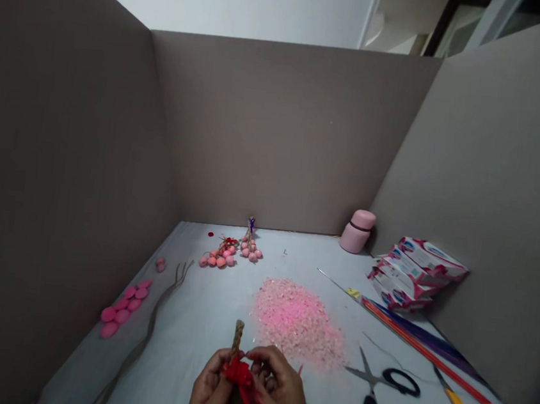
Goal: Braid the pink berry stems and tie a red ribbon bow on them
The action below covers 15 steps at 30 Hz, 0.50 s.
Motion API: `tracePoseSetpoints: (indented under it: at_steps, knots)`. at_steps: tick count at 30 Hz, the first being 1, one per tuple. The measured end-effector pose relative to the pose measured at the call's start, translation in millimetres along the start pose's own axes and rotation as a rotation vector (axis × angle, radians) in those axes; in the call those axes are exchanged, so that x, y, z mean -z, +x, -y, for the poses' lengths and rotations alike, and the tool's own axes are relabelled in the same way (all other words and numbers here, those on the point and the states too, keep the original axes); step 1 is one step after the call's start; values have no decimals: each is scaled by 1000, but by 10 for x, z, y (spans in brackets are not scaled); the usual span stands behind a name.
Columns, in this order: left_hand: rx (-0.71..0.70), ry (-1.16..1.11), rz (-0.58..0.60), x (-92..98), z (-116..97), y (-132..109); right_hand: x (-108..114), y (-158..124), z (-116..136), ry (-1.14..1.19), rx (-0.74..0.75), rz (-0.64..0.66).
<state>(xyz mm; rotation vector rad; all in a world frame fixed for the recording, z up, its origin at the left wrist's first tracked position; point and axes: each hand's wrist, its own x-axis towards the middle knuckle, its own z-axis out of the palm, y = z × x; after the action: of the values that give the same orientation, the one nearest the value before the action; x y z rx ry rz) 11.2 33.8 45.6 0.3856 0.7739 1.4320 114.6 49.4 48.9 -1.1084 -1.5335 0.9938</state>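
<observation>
Here, bunched red ribbon [238, 372] meets a braided brown cord [237, 336].

Nothing legible that we can read out. Only printed stuff we spot: stacked boxes [419, 275] at right on the surface [199, 323], white with pink-magenta graphics. Blue oval logo [407, 245] on the top box's near end, similar blue marks on the ends of boxes lower in the stack; lettering too small and blurred, so we can't give the brand. Sides carry more print, also unreadable to us. Small yellow patch [352, 293] by the thin rod [332, 279]: we can't tell if it's a label.
</observation>
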Motion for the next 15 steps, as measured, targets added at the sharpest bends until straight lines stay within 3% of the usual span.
tracePoseSetpoints:
  at_steps: [5,7,9,13,15]
  knots:
    - [-31,29,8,7,-27,-8,39,-43,-27,-223,364,60]
    - [-22,49,-21,14,-39,-7,55,-42,-5,-279,395,86]
    - [-30,80,-59,21,-51,-1,72,-19,71,-224,285,78]
    - [-44,194,-143,35,-60,19,121,81,342,279,-280,116]
    - [-77,254,-191,40,-64,22,122,124,434,505,-488,146]
